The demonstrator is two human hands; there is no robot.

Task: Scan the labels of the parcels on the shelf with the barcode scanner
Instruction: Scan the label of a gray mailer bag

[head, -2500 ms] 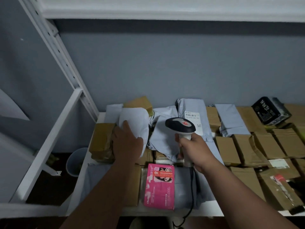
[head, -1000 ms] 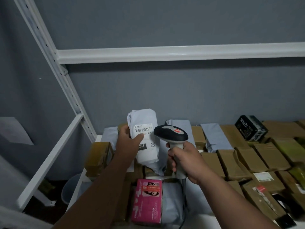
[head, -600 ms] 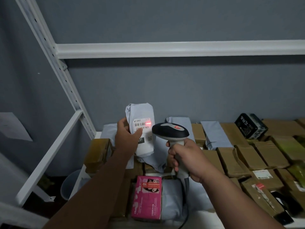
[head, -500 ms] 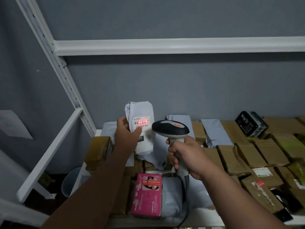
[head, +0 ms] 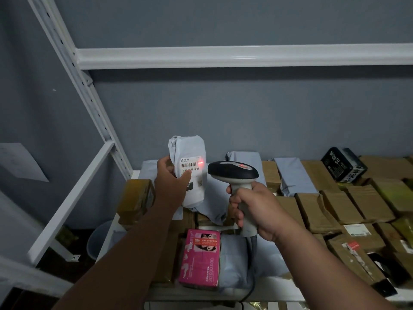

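Note:
My left hand [head: 171,183] holds a grey mailer parcel [head: 190,151] upright above the shelf, thumb over its white label [head: 191,167]. A red scan spot glows at the right end of the label's barcode. My right hand [head: 250,206] grips the handle of the barcode scanner [head: 232,172], whose dark head points left at the label from close by. The scanner's cable drops over the shelf's front edge.
The white shelf [head: 270,287] is packed with brown cardboard parcels [head: 312,211], grey mailers [head: 292,173], a pink box [head: 200,258] near the front and a black box [head: 343,164] at the back right. A white upright [head: 73,70] and crossbeam [head: 245,55] frame the bay.
The parcel came up off the pile and turned label-side toward me. The scanner swung in at it, and the red scan light has slid right along the barcode.

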